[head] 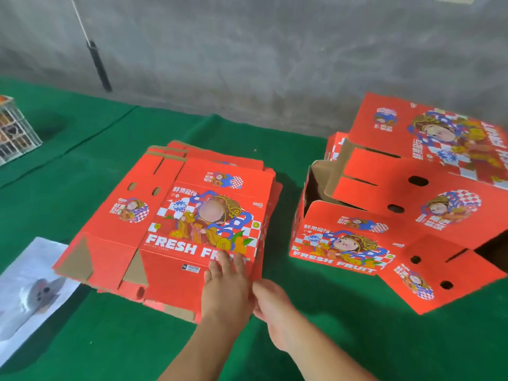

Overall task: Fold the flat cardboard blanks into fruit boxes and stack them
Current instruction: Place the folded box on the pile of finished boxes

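With the left hand [225, 287] pressing flat, fingers straight, on the top blank [192, 215], the right hand [270, 303], its fingers hidden, separates one blank only at the pile's edge.

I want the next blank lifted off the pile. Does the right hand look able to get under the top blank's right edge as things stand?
Probably yes. The right hand is already at the near right edge of the top blank, with bare green cloth beside it. The left hand lies flat on that corner and may need to lift.

Even, soft daylight w/ faint shadows; slight motion blur throughout, wide-angle bending at edges, no glare.
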### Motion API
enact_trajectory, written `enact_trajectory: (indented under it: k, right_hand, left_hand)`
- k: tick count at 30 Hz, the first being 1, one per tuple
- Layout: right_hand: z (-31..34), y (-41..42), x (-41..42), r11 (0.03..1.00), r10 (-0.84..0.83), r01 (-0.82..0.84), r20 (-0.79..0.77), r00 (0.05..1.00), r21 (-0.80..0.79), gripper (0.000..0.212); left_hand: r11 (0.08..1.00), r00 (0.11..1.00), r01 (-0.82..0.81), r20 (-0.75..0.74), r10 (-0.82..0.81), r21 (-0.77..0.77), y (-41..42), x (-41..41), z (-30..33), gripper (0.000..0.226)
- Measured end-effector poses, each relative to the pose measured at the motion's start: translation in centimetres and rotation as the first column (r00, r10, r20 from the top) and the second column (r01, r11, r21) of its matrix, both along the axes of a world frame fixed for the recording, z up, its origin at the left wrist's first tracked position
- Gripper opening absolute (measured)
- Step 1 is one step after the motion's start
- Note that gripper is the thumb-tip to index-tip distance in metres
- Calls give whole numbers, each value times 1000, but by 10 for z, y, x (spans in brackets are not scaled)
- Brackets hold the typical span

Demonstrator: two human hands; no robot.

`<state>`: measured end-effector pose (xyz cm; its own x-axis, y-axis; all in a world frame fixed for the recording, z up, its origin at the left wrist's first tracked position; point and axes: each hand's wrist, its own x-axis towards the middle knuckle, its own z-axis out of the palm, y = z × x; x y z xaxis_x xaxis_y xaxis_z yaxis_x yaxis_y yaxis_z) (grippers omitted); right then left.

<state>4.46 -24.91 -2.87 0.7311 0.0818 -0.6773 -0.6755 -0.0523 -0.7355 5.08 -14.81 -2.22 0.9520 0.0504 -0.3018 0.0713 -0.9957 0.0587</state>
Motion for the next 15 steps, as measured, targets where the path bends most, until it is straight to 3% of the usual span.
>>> enact_trajectory:
  k: [3,5,8,9,12,13,15]
  right_hand:
    - [10,-7,13,996,-18,19,-3,1000,91,29]
    - [18,-13,25,975,-119,118,-7,993,188,26]
    - [24,-21,32,963,-204,207,-32,978,170,22]
    - [23,-22,32,973,-194,194,-9,981,122,22]
    - [19,-30,31,974,-226,223,126,966,39,23]
    - [20,-35,31,967,-255,249,180,950,59,22]
    - [29,-51,31,951,-308,288,294,905,110,21]
  left_hand:
    - [996,996,86,22,-86,17,-16,-2,15,54]
    - [990,997,68,42,-63,-124,-28,-2,22,43]
    - [932,994,53,107,-15,-358,-34,-9,23,56]
    - [881,991,72,135,-9,-468,-32,-14,20,60]
    - [571,989,92,143,46,-816,-23,-32,12,58]
    - [525,980,108,179,86,-844,-18,-34,7,52]
    - [516,940,126,268,210,-847,-7,-34,0,43]
